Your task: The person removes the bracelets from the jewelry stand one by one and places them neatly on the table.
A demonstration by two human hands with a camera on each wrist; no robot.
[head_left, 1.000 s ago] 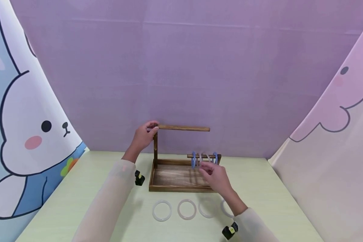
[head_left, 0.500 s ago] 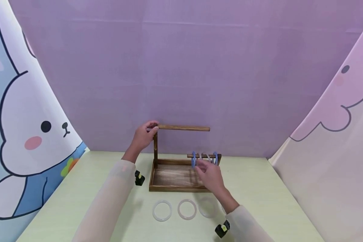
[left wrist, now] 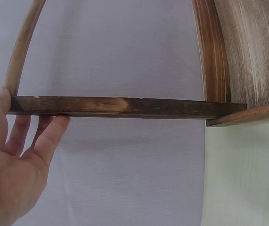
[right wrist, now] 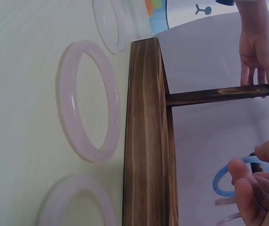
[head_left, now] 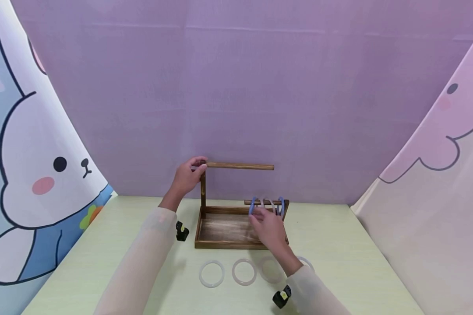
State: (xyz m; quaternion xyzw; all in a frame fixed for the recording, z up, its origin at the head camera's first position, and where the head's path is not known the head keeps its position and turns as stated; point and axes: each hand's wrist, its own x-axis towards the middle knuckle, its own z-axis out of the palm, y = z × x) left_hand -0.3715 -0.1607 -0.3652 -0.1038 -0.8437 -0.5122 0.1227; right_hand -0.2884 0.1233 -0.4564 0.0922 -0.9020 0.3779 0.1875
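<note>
My left hand [head_left: 186, 178] grips the top left corner of a dark wooden bangle stand [head_left: 202, 190], where the upper rod [head_left: 240, 166] meets the upright. In the left wrist view, thumb and fingers lie on either side of that corner. My right hand [head_left: 271, 229] is at the short lower rod [head_left: 247, 202], its thumb and fingers pinching a blue bangle [right wrist: 217, 181] near the rod's free end. That bangle leans slightly. Behind it on the same rod hang pale bangles and another blue bangle [head_left: 282, 205], partly hidden by the fingers. The upper rod carries no bangle.
In front of the stand's tray [head_left: 236, 245] several pale bangles lie in a row, among them a white bangle [head_left: 211, 286] and a pinkish bangle [right wrist: 67, 101]. My right forearm overlaps the row's right end. A purple backdrop [head_left: 236, 100] rises behind the pale green table [head_left: 323, 245].
My right hand has moved left along the lower rod, from the pale bangles to the outermost blue bangle, which now tilts. The left hand has stayed on the stand's corner.
</note>
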